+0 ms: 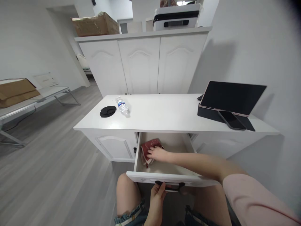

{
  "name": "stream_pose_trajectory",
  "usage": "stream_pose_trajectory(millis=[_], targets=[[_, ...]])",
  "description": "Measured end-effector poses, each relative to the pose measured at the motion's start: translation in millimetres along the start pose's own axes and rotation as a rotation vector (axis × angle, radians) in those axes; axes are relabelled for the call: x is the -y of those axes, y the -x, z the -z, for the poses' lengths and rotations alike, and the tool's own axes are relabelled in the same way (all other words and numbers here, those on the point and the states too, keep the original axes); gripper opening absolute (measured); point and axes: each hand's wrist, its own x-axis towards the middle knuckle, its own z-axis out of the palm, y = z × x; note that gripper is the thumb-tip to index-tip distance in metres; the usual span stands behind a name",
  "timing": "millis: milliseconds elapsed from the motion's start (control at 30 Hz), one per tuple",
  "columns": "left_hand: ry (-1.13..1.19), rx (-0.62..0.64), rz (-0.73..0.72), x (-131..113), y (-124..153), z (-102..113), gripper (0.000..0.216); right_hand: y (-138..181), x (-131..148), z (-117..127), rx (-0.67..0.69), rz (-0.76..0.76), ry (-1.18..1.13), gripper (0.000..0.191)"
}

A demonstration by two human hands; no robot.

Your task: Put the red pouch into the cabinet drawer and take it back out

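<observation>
A white drawer [174, 166] stands pulled out below the tabletop. My left hand [158, 192] is closed on one end of its black handle [175, 187]. Inside the drawer, toward its left side, lies a red patterned cloth item [150, 144] with a pale edge; its exact kind is unclear. My right hand [158, 153] reaches in from the right and rests on this cloth, fingers stretched and slightly apart. The right palm's underside is hidden.
On the white tabletop [160, 113] are a clear plastic bottle [122, 106], a black round object [108, 111], a tablet [231, 97] propped up and a phone [231, 120]. A cardboard box [96, 25] and a white suitcase [176, 18] sit on the cabinet behind.
</observation>
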Motion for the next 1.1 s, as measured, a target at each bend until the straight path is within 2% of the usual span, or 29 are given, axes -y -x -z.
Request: stream_pose_trajectory(millis=[200, 367, 533, 667, 867, 967, 1100], targets=[[0.007, 0.021, 0.004, -8, 2, -6, 0.041, -18, -22, 2, 0.17, -0.387, -0.131, 0.047], [-0.02, -0.003, -0.016, -7, 4, -4, 0.038, -21, -39, 7, 0.202, -0.536, -0.187, 0.052], [-0.019, -0.032, -0.021, 0, 2, 2, 0.036, 1, -53, 7, 0.206, -0.634, -0.205, 0.052], [-0.056, 0.018, -0.031, -5, 3, -1, 0.038, 25, -61, 7, 0.247, -0.741, -0.23, 0.053], [-0.052, 0.009, -0.035, -9, 6, -4, 0.036, 56, -71, 10, 0.379, -1.013, -0.278, 0.05], [-0.048, -0.002, -0.038, -7, 5, -2, 0.036, 70, -72, 10, 0.417, -1.047, -0.317, 0.045], [-0.059, 0.001, -0.05, -6, 6, -1, 0.032, 85, -61, 7, 0.429, -0.964, -0.375, 0.037]])
